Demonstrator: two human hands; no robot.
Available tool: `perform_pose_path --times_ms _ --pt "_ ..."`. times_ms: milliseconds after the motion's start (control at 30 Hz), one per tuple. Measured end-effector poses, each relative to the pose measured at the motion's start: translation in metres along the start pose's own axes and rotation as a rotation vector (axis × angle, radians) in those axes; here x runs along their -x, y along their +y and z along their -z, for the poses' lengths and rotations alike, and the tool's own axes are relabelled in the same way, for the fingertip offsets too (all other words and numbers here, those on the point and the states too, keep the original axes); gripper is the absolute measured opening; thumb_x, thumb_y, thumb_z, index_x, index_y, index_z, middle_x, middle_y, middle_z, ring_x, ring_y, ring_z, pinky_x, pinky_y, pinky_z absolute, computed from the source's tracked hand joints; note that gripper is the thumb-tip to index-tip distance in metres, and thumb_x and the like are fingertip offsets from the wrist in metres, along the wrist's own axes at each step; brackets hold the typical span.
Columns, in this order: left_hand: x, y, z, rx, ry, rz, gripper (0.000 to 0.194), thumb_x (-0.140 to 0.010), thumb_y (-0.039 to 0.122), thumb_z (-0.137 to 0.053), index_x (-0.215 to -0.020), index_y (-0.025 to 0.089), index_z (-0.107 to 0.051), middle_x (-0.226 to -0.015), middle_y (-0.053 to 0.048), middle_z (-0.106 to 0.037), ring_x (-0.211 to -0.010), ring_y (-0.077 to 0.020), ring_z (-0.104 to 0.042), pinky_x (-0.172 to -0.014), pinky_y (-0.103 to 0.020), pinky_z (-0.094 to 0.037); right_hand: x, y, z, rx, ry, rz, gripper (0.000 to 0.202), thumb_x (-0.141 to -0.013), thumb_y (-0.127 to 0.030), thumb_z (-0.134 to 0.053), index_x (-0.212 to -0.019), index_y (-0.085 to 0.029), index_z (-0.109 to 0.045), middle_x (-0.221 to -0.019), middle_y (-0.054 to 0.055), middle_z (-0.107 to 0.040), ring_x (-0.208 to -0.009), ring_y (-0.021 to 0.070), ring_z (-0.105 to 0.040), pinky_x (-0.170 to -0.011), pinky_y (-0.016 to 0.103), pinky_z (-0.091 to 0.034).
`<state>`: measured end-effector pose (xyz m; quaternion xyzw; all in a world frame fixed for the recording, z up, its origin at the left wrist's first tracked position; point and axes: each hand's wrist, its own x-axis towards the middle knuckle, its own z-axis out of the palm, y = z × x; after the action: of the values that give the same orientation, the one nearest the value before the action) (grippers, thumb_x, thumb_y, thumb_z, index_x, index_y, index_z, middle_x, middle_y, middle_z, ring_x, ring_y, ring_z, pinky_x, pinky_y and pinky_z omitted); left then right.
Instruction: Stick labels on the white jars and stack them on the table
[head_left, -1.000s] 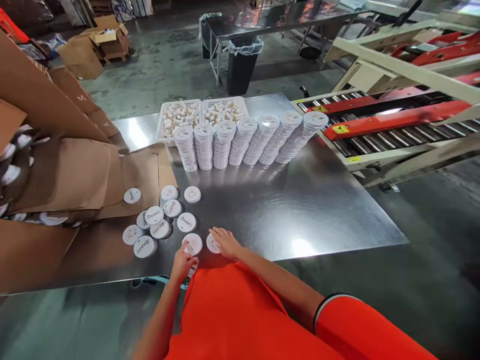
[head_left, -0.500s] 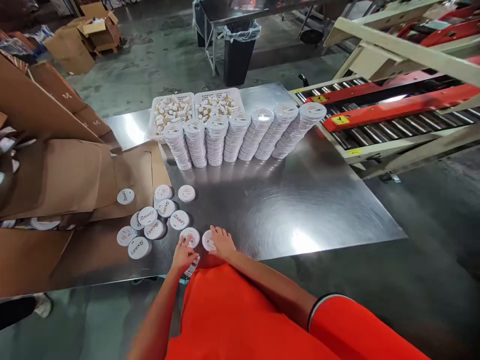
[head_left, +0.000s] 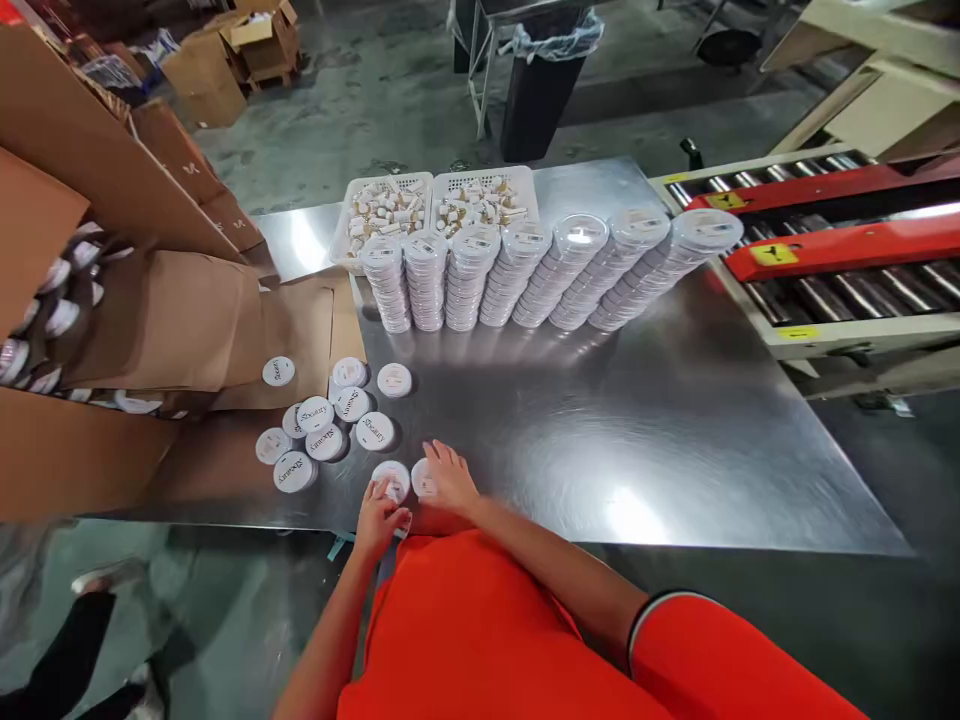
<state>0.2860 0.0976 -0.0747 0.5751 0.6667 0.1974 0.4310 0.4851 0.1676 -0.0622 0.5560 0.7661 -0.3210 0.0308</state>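
At the near edge of the metal table, my left hand touches a round white container with its fingertips; thumb and fingers are bent, and a small pale piece shows by the thumb. Just right of it my right hand lies over another round white container, fingers spread on its right part. Further left, several round white containers with printed lids lie loose and overlapping. Behind them stand several tall leaning stacks of round containers.
Two white baskets of small white and gold pieces stand at the back. Open cardboard boxes with round items are at the left. A roller conveyor adjoins the right side. A person's legs show at the lower left, a bin beyond.
The view has shifted, so the conveyor stands further right and more of the person's legs shows. My left hand no longer shows the labelled piece under its thumb clearly. Both hands remain at the two containers.
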Motion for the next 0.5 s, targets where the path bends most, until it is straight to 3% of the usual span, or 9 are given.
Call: perform_pose_path --times_ms 67,167,233,333,433,500 --pt "0.007 0.0 0.013 0.089 0.057 0.046 0.028 -0.077 0.042 -0.066 -0.062 0.02 -0.075 -0.14 -0.014 -0.062 -0.14 -0.035 -0.045 -0.115 -0.056 -0.035 -0.018 -0.016 0.012 0.014 0.045 -0.03 0.089 -0.077 -0.039 -0.072 -0.153 -0.015 -0.033 -0.16 0.019 -0.029 -0.143 0.035 -0.031 -0.113 0.047 -0.032" --pt "0.027 -0.003 0.042 0.411 0.231 0.182 0.044 -0.071 0.058 -0.068 -0.062 0.015 -0.074 -0.14 -0.021 -0.059 -0.126 -0.0395 -0.058 -0.096 -0.051 -0.054 -0.058 -0.052 0.023 0.057 0.07 0.006 0.074 -0.084 -0.035 -0.066 -0.15 -0.016 -0.037 -0.157 0.02 -0.034 -0.139 0.0325 -0.038 -0.11 0.044 -0.037" --pt "0.047 -0.007 0.063 0.58 0.376 0.295 0.049 -0.064 0.063 -0.073 -0.064 0.014 -0.074 -0.139 -0.02 -0.061 -0.116 -0.0374 -0.065 -0.092 -0.045 -0.056 -0.086 -0.08 0.02 0.106 0.057 0.044 0.079 -0.082 -0.036 -0.071 -0.15 -0.016 -0.037 -0.157 0.021 -0.033 -0.138 0.0341 -0.039 -0.109 0.046 -0.038" --pt "0.081 -0.016 0.085 0.628 0.529 0.44 0.05 -0.059 0.063 -0.077 -0.074 0.015 -0.077 -0.134 -0.017 -0.065 -0.095 -0.0295 -0.073 -0.089 -0.039 -0.058 -0.117 -0.11 0.01 0.153 0.043 0.063 0.092 -0.07 -0.033 -0.082 -0.148 -0.016 -0.038 -0.155 0.023 -0.035 -0.138 0.0384 -0.038 -0.108 0.051 -0.038" --pt "0.11 -0.029 0.094 0.691 0.667 0.525 0.051 -0.054 0.06 -0.08 -0.082 0.017 -0.078 -0.12 -0.013 -0.074 -0.083 -0.0268 -0.075 -0.081 -0.036 -0.059 -0.13 -0.111 0.013 0.116 0.064 0.023 0.089 -0.066 -0.025 -0.082 -0.145 -0.015 -0.042 -0.143 0.023 -0.048 -0.13 0.0379 -0.047 -0.103 0.05 -0.043" --pt "0.123 -0.038 0.093 0.74 0.72 0.563 0.051 -0.053 0.055 -0.082 -0.088 0.018 -0.078 -0.104 -0.009 -0.078 -0.083 -0.0269 -0.075 -0.08 -0.036 -0.06 -0.127 -0.089 0.028 -0.131 0.064 -0.011 0.085 -0.07 -0.027 -0.077 -0.146 -0.019 -0.039 -0.135 0.018 -0.055 -0.122 0.0333 -0.055 -0.098 0.047 -0.048"
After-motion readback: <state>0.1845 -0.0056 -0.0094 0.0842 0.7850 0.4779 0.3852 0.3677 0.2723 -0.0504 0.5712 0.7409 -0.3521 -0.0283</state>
